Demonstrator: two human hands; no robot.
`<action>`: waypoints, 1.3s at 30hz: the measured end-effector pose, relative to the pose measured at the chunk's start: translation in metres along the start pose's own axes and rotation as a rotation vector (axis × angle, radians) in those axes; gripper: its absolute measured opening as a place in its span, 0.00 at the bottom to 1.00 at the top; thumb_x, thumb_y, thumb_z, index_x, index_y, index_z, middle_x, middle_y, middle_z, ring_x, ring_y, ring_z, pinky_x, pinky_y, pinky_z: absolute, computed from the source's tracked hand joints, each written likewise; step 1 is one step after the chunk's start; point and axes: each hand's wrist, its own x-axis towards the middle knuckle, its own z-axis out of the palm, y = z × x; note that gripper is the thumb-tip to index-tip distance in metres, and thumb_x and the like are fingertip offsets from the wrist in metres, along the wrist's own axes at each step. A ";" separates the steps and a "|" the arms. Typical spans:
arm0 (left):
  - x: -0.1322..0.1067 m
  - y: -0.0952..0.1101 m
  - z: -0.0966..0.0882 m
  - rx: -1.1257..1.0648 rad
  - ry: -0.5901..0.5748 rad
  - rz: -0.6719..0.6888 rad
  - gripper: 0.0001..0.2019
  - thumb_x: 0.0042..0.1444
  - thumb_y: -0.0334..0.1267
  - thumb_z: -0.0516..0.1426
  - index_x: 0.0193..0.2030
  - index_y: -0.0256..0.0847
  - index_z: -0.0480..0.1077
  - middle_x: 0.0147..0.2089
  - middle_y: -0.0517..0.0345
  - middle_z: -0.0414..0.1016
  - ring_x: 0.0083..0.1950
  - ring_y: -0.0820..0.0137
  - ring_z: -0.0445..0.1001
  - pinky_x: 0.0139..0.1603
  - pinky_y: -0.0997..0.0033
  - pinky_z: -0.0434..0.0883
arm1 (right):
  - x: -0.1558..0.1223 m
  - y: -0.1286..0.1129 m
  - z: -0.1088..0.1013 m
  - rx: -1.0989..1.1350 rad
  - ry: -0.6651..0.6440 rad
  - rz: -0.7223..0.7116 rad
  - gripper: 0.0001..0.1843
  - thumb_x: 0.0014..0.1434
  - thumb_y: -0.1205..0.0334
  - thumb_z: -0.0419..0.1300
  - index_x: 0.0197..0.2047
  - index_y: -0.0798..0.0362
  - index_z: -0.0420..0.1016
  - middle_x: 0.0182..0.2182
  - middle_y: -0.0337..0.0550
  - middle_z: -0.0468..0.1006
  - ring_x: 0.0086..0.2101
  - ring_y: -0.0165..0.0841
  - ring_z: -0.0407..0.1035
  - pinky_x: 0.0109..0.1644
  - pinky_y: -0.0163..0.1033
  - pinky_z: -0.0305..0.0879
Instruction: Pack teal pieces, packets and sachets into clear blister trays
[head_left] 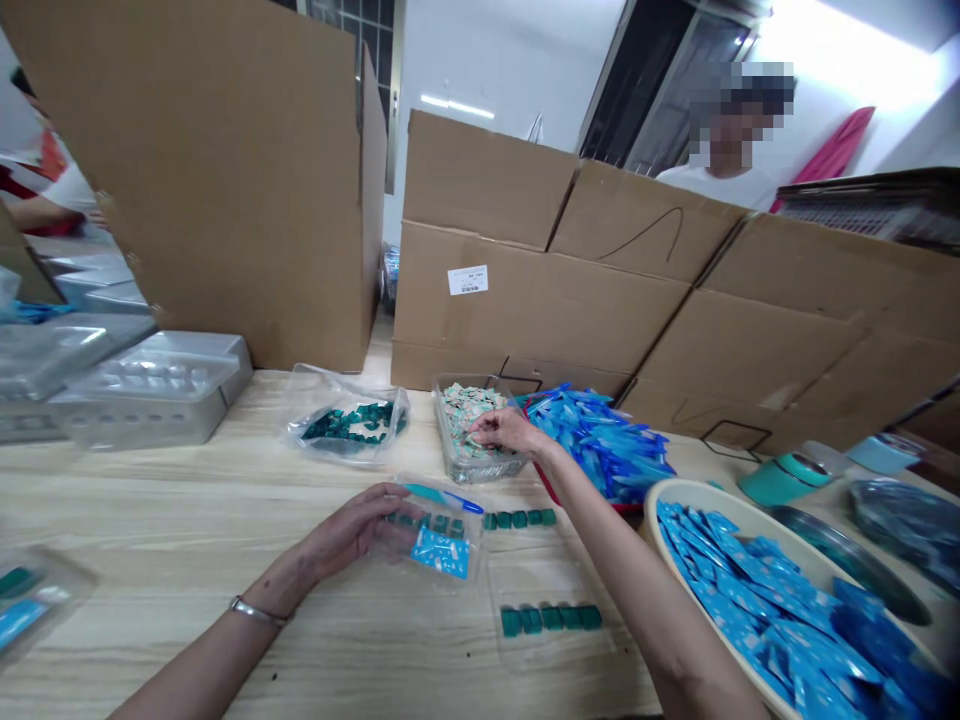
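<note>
My left hand (373, 520) is closed on the near-left edge of a clear plastic tray (461, 565). In the tray are a blue printed packet (441, 553), a blue pen-like stick (442, 495) and several dark green squares (440, 523). My right hand (506, 430) dips into a clear plastic box (484, 468) full of small pale flat pieces (469, 400). Its fingertips are pinched together among them; whether a piece is between them is hidden. Under my right forearm, a row of green squares (551, 618) lies in another clear tray (517, 655), with a second row (519, 519) behind.
Blue pen-like sticks (600, 440) heap in a red basket beside the box. A cream tub (667, 490) of blue packets stands at right. A bag of green pieces (349, 425), clear boxes (157, 390) and cardboard (525, 280) line the back. Behind stands a person (720, 180).
</note>
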 end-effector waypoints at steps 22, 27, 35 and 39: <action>0.000 0.001 -0.001 -0.008 0.052 -0.052 0.16 0.53 0.40 0.56 0.48 0.42 0.64 0.52 0.44 0.70 0.39 0.60 0.76 0.31 0.65 0.71 | 0.024 0.005 -0.002 0.181 0.204 0.026 0.08 0.40 0.68 0.65 0.28 0.58 0.74 0.19 0.36 0.73 0.21 0.24 0.65 0.27 0.29 0.62; 0.000 0.005 0.005 0.047 0.105 -0.060 0.15 0.54 0.40 0.56 0.49 0.40 0.63 0.52 0.42 0.70 0.38 0.62 0.76 0.30 0.66 0.71 | 0.042 0.009 -0.002 0.082 0.301 0.006 0.07 0.46 0.70 0.60 0.33 0.57 0.74 0.20 0.35 0.73 0.21 0.23 0.64 0.27 0.28 0.62; 0.001 0.004 0.006 0.059 0.102 -0.045 0.14 0.56 0.39 0.54 0.49 0.40 0.64 0.50 0.42 0.70 0.36 0.64 0.75 0.28 0.69 0.70 | 0.050 0.017 -0.004 -0.258 0.194 -0.003 0.05 0.41 0.73 0.61 0.25 0.57 0.75 0.20 0.36 0.72 0.23 0.25 0.65 0.27 0.28 0.59; 0.002 0.002 0.003 0.058 0.094 -0.036 0.14 0.56 0.39 0.54 0.49 0.41 0.64 0.50 0.44 0.70 0.37 0.64 0.75 0.28 0.68 0.70 | 0.050 0.015 0.005 -0.458 0.193 -0.040 0.09 0.38 0.77 0.61 0.24 0.56 0.74 0.26 0.39 0.75 0.31 0.30 0.67 0.35 0.30 0.60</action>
